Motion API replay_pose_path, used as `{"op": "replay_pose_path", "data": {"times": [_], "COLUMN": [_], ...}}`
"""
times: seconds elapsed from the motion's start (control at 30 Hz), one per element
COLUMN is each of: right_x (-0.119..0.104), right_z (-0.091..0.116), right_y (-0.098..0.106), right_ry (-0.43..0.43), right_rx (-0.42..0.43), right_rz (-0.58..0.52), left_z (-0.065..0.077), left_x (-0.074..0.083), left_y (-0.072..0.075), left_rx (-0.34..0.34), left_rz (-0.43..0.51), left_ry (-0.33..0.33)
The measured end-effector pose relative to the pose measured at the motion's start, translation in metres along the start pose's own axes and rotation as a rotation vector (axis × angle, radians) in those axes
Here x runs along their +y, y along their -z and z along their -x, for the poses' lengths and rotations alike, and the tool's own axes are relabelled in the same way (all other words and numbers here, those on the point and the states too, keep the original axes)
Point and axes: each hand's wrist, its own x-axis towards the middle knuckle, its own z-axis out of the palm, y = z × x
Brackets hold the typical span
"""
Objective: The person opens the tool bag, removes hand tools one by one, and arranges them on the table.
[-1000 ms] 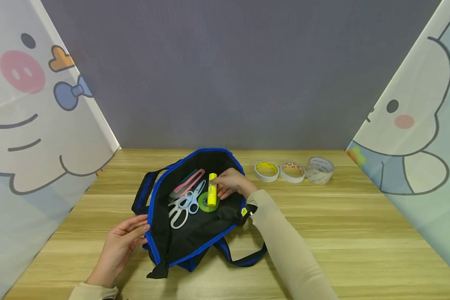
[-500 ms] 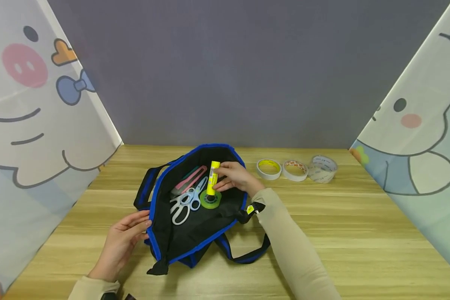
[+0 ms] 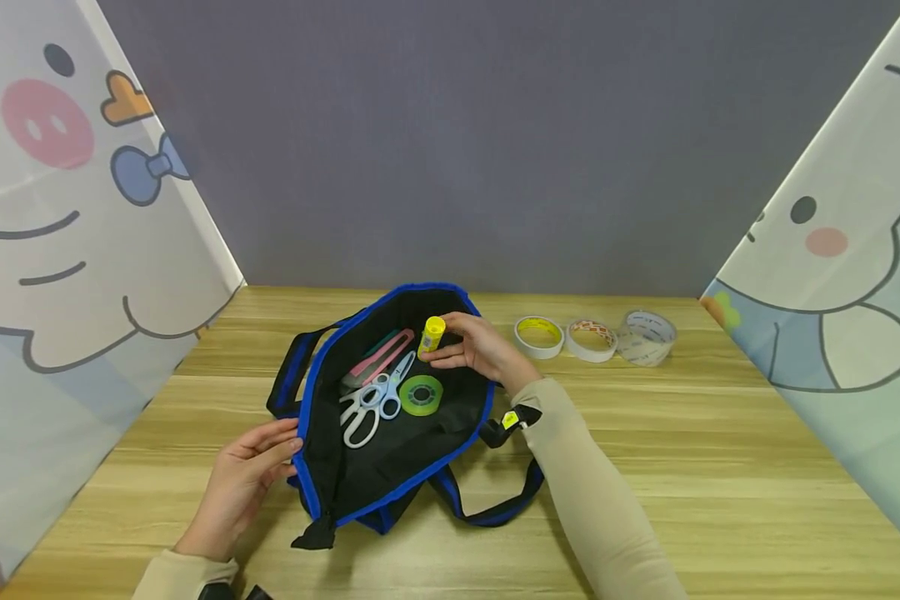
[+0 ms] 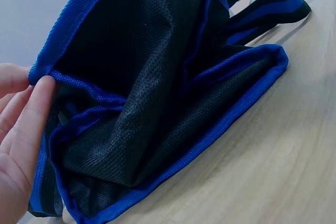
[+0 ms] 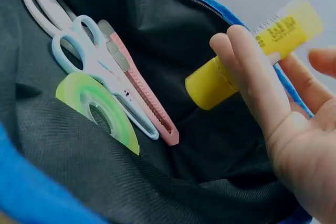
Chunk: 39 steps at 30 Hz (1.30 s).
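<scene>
A black bag with blue trim (image 3: 375, 483) lies wide open on the table. My left hand (image 3: 243, 479) pinches its left rim, thumb on the blue edge (image 4: 42, 74) in the left wrist view. Inside the bag's mouth, toward the back, my right hand (image 3: 487, 350) holds a yellow glue stick (image 5: 207, 85) between thumb and fingers, tilted and clear of the bag's floor. Below it lie a green tape roll (image 5: 73, 90), light-blue scissors (image 5: 113, 80), white-handled scissors (image 3: 358, 437) and a pink utility knife (image 5: 147, 93).
Two white tape rolls, one yellow inside (image 3: 537, 351) and one with a red-printed core (image 3: 591, 355), stand right of the bag beside a wide clear tape roll (image 3: 645, 346). A bag strap (image 3: 487, 520) loops over the wooden table. A grey panel (image 3: 465, 167) rises behind.
My right hand has raised the glue stick and tipped its top end toward the camera, uncovering the green tape roll. My left hand keeps its place on the rim.
</scene>
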Motion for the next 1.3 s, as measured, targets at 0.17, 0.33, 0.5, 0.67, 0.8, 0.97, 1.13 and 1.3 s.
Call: {"op": "replay_pose_path", "data": {"times": [0.17,0.33,0.5,0.67,0.8,0.97,1.13,1.3], "right_x": [0.0,0.0,0.001,0.001,0.0,-0.003,-0.01,-0.017], "right_z": [0.002,0.002,0.002,0.004,0.006,0.008,0.01,0.015], "right_y": [0.0,-0.001,-0.001,0.001,0.003,0.005,0.007,0.009], "right_ry": [0.034,0.077,0.108,0.143,0.15,0.165,0.185,0.197], "right_rx": [0.004,0.034,0.071,0.044,0.038,0.057,0.087,0.149], "right_rz": [0.005,0.001,-0.008,0.005,-0.001,0.004,0.046,0.073], "left_z": [0.0,0.0,0.001,0.001,0.001,0.001,0.0,0.0], "left_x": [0.0,0.0,0.0,-0.001,-0.001,-0.001,-0.001,0.0], "left_y": [0.0,0.0,0.001,0.001,0.001,0.001,0.0,0.001], "left_rx": [0.001,0.007,0.001,-0.002,0.001,0.0,-0.005,-0.02], "left_rz": [-0.009,-0.009,-0.001,-0.009,-0.007,-0.006,-0.003,0.012], "left_ry": [0.0,0.002,-0.002,0.0,0.002,0.002,0.001,-0.005]}}
